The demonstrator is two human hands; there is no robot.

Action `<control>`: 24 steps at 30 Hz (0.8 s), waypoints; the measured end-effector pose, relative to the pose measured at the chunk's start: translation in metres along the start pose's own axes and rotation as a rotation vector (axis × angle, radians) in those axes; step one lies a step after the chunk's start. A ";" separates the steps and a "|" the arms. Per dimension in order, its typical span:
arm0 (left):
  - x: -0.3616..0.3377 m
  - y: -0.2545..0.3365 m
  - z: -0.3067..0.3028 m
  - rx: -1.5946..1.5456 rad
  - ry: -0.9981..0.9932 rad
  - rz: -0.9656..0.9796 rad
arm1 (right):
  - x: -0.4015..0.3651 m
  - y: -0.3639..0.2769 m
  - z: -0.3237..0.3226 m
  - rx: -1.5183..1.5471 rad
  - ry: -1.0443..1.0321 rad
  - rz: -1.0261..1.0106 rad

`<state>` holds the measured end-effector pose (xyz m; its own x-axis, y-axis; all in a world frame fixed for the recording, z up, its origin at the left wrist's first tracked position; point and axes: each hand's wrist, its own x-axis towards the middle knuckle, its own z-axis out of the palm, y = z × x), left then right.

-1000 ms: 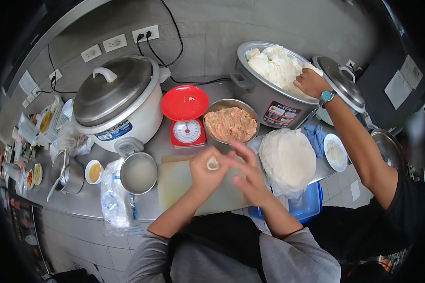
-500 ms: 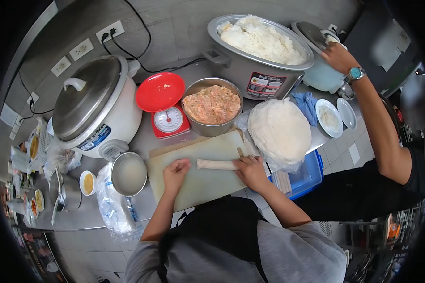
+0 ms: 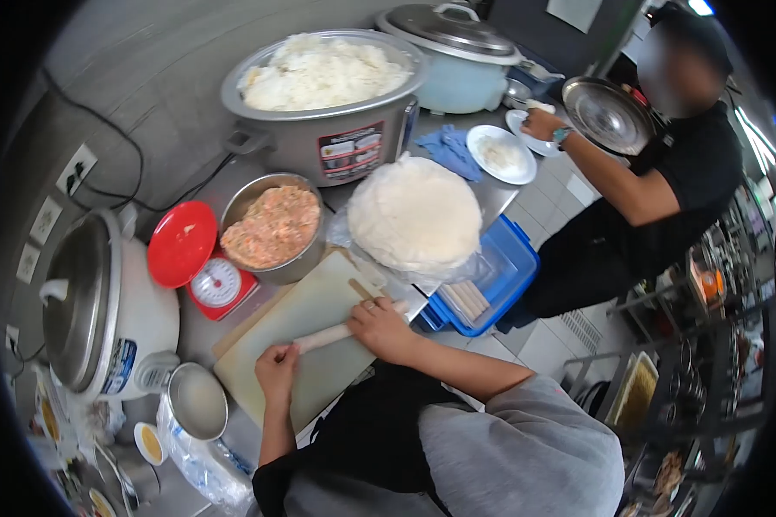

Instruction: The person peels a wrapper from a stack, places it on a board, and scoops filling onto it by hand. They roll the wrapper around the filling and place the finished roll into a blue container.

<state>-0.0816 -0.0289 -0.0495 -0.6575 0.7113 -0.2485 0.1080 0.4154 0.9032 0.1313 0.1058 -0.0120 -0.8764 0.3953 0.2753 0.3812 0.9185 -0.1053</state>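
Note:
A long pale spring roll [image 3: 323, 337] lies across the pale cutting board [image 3: 263, 349]. My left hand [image 3: 276, 370] is closed, its fingertips pinching the roll's left end. Curled over the right part of the roll is my right hand [image 3: 384, 329]; the roll's tip shows just past its fingers. Behind the board a steel bowl [image 3: 315, 246] holds an orange-pink filling [image 3: 272, 226]. To the right of it sits a tall round stack of white wrappers [image 3: 416, 214] on plastic. Several similar rolls [image 3: 466, 302] lie in a blue plastic container [image 3: 513, 284] to the right.
A red scale [image 3: 215, 284] and a pot of whitish liquid [image 3: 198, 401] stand left of the board. Rice cookers [image 3: 345, 155] line the wall. At the right a co-worker [image 3: 638, 185] reaches toward white plates [image 3: 530, 138]. A blue cloth [image 3: 448, 153] lies near them.
The view has swung to the right. My left hand has come onto the roll's left end, from beside it. The co-worker's hand has gone from the rear cooker's lid to the plates.

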 end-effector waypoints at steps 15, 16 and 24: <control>0.017 -0.006 -0.001 0.004 0.007 0.203 | 0.007 0.050 0.001 0.689 -0.585 -0.039; 0.017 0.005 0.008 -0.009 -0.014 0.222 | -0.008 0.068 -0.010 0.870 -0.629 -0.063; 0.027 0.013 0.109 -0.164 0.077 0.223 | -0.197 0.224 -0.078 1.394 -0.303 0.632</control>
<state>-0.0168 0.0577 -0.0832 -0.6862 0.7273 -0.0161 0.1382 0.1520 0.9787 0.4124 0.2322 -0.0158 -0.7750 0.5380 -0.3317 0.2833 -0.1734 -0.9432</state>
